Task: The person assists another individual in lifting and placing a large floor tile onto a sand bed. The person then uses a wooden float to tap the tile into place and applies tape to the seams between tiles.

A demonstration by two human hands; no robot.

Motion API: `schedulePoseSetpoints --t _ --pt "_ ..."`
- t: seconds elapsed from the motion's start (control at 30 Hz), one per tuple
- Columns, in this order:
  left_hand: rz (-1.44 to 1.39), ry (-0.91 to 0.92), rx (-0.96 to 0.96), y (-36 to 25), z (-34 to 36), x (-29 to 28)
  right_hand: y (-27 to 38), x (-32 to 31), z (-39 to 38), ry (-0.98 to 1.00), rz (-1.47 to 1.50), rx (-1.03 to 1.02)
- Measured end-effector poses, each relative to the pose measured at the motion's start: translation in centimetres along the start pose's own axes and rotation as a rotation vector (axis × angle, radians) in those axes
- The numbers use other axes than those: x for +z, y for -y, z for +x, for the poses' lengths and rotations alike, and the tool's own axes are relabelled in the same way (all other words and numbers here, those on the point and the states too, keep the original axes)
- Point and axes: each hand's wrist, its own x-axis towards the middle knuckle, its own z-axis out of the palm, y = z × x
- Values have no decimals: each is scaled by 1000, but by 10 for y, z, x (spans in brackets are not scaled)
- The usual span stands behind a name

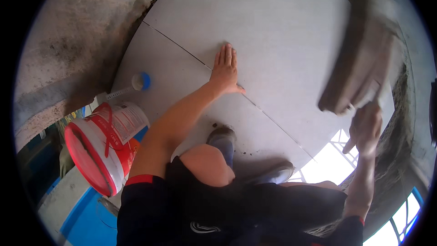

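My left hand [224,70] lies on the large pale grey tile [282,32], fingers pointing away from me. Its thumb reaches across the thin dark joint where this tile meets the nearer tile [182,86]. Over at the right, my right hand [366,127] is closed around the near end of a long grey-brown tool [353,64]. Motion smears the tool, so its exact kind is unclear. It is raised above the tile's right side, and its far end fades into blur.
At the left a red and white bucket [136,111] leans beside the tile. A small round blue-edged object [144,81] with a pale strip lies near it. Rough concrete wall [82,32] borders the left. My shoes [277,173] stand on the near tile. Bright window light reflects at right.
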Motion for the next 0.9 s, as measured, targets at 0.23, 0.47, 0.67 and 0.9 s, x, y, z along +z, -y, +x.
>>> schedulePoseSetpoints --t 0.23,0.47,0.67,0.9 --pt "-78 -63 66 -17 16 -1 -171 39 -47 29 -800 440" --pt "-39 -9 -8 -7 -14 -1 -17 26 22 39 -145 500" --pt "4 -39 49 -17 -4 -11 -161 6 -52 -544 -510 72" --pt "-86 3 -22 -33 8 3 -82 6 9 -35 -144 756"
